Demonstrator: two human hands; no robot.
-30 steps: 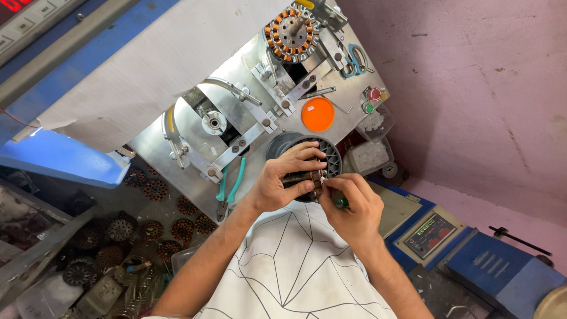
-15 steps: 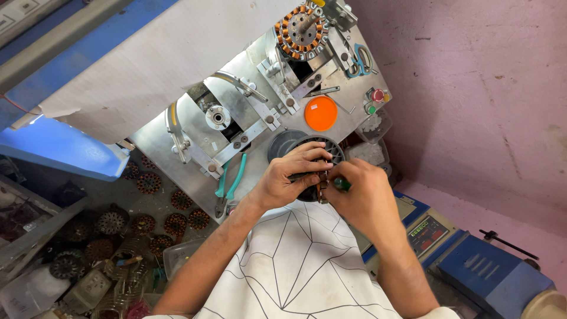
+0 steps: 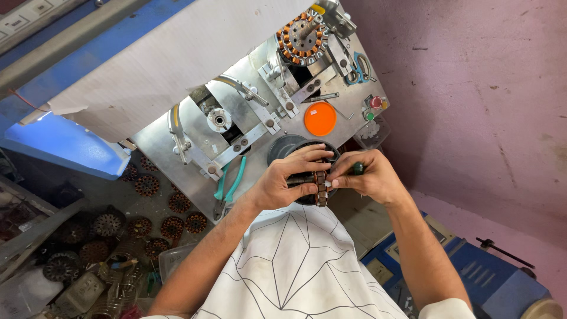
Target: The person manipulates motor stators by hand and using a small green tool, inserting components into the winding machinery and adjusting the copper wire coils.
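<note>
My left hand [image 3: 286,179] grips a round motor stator [image 3: 321,188] with copper-coloured windings, held on edge over a black round holder [image 3: 282,146] at the front of a metal machine plate [image 3: 177,150]. My right hand [image 3: 370,176] is closed around a small green-handled tool [image 3: 358,168] whose tip sits against the stator's rim. Both hands meet at the stator, just above my white patterned shirt [image 3: 295,272].
An orange round disc [image 3: 320,119], a wound stator [image 3: 302,36] on a spindle, green-handled pliers [image 3: 231,184] and scissors [image 3: 361,65] lie on the plate. Several wound stators [image 3: 147,185] are piled at lower left. A blue machine [image 3: 484,283] stands at lower right.
My right hand has closed in on the stator from the right and its tool now touches the rim. My left hand keeps its grip in the same place.
</note>
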